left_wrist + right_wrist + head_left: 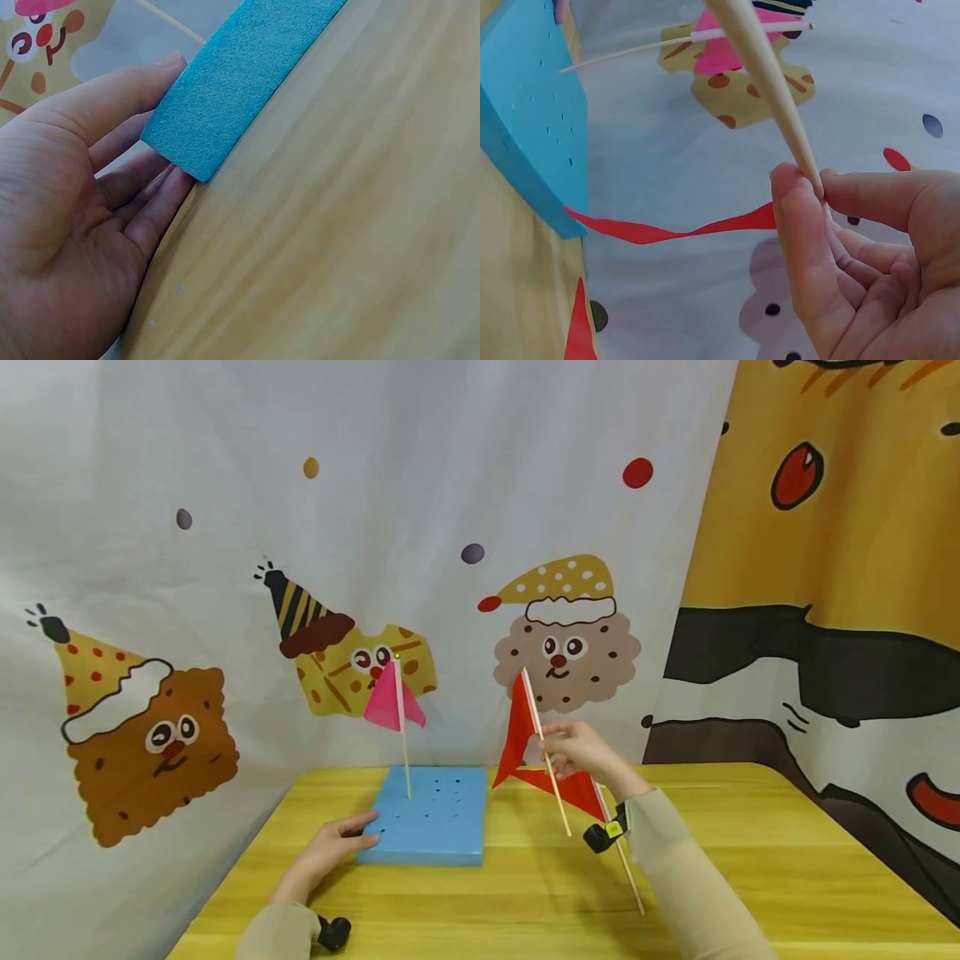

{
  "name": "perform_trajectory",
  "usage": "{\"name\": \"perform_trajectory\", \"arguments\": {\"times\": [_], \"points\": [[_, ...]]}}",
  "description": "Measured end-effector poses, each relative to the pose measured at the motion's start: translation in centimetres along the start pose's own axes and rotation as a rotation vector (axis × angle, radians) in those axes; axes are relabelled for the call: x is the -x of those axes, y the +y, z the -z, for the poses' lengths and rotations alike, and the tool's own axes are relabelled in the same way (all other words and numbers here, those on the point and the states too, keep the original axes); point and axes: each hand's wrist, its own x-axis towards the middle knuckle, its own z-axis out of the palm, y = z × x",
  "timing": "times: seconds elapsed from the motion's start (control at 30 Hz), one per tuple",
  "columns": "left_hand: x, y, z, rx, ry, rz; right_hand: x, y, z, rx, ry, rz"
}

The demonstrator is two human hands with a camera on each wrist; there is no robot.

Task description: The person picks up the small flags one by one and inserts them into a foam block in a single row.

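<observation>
A blue foam board (435, 839) with small holes in its top lies on the wooden table. My left hand (326, 853) grips its near left corner; in the left wrist view the thumb lies at the upper face and the fingers at the edge beneath. A pink flag (386, 697) stands upright on its stick in the board. To the right, my right hand (577, 750) pinches the wooden stick (780, 97) of a red flag (517, 731) between thumb and fingers. The stick tilts, its lower end pointing down over the table beside the board.
A second red flag (573, 792) with its stick (630, 877) lies on the table, partly hidden behind my right wrist. The wooden table (420, 914) ends at a cloth backdrop (420, 460) printed with cartoon biscuits and cheese.
</observation>
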Motion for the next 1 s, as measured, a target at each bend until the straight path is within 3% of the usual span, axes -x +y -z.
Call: {"name": "perform_trajectory", "arguments": {"times": [0.3,0.67,1.0], "points": [[0.1,0.0,-0.1,-0.013,0.031,-0.034,-1.8,-0.3,-2.4,0.002,-0.022,0.066],[0.1,-0.1,-0.3,-0.032,0.03,-0.056,-3.9,-0.6,-6.6,0.015,0.042,0.148],[0.0,-0.3,-0.2,-0.042,0.024,-0.069,-6.5,-1.3,-9.2,0.071,0.071,0.288]]}}
